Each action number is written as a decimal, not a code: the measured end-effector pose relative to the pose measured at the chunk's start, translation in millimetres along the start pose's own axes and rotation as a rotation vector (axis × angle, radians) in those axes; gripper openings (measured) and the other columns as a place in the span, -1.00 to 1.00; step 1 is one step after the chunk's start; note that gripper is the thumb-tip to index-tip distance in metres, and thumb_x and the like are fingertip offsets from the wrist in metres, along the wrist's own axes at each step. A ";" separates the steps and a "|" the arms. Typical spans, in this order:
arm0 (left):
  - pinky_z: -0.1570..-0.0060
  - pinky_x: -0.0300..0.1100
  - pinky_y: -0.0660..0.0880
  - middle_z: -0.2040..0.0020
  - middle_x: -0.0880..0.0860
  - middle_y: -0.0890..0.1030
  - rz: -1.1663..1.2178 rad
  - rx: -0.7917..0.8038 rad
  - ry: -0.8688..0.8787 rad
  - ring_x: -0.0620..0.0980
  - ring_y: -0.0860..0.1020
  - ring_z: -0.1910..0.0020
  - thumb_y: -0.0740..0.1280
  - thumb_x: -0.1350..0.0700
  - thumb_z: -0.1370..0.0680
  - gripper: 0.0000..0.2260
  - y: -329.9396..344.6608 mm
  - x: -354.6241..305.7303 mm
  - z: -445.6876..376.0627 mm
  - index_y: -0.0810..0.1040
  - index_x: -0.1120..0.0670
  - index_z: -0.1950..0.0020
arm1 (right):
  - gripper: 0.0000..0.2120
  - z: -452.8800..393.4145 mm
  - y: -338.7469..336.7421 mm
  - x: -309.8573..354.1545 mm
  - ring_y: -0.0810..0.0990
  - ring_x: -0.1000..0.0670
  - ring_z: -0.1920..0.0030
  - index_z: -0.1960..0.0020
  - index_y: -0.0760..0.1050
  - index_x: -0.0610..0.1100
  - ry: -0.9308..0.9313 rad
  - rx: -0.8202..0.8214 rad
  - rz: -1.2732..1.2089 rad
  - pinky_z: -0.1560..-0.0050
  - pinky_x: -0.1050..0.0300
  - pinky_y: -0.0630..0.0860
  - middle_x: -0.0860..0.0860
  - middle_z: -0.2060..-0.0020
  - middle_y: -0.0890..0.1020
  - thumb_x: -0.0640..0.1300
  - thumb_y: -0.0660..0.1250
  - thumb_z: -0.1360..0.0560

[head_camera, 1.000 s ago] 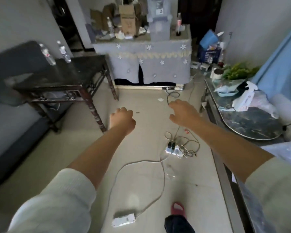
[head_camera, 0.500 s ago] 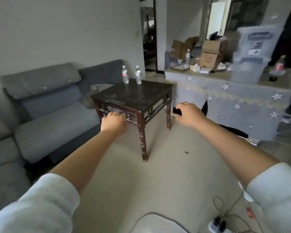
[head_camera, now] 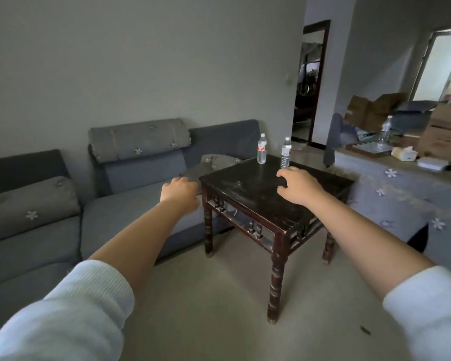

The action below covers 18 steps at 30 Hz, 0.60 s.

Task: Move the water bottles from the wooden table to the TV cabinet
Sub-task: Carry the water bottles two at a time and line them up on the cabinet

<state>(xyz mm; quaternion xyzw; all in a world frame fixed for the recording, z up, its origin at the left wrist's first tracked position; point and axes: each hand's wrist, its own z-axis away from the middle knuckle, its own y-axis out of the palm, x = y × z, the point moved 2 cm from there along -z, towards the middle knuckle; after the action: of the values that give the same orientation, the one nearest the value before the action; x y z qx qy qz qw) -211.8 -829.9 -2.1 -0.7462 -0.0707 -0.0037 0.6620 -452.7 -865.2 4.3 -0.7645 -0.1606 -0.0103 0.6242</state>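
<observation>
Two water bottles (head_camera: 262,149) (head_camera: 286,152) upright, near each other at the far edge of the wooden table (head_camera: 248,190); third bottle (head_camera: 384,130) already on the TV cabinet (head_camera: 391,178); left hand (head_camera: 179,190) and right hand (head_camera: 296,186) outstretched, fingers loosely curled, holding nothing; grey sofa (head_camera: 130,204) beside the table.

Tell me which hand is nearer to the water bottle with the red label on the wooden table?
Right. The right hand is over the tabletop, short of the red-label bottle; the left hand is off the table's left edge, over the sofa.
</observation>
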 end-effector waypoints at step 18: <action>-0.24 0.01 0.41 -0.33 0.16 0.41 -0.063 0.069 0.021 0.16 0.37 -0.35 0.18 0.09 -0.59 -0.65 50.0 0.0 -361.6 0.41 0.13 -0.36 | -0.62 -359.7 64.7 -85.7 0.48 -0.16 -0.25 -0.33 0.41 -0.17 0.131 0.014 -0.066 -0.07 0.11 0.41 -0.17 -0.29 0.49 -0.17 0.25 -0.52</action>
<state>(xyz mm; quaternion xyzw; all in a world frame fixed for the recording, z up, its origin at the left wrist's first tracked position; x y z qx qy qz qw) -174.4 -1193.0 -6.8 -0.7202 -0.0873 -0.0301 0.6876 -450.8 -1240.6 3.5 -0.7520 -0.1447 -0.0798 0.6381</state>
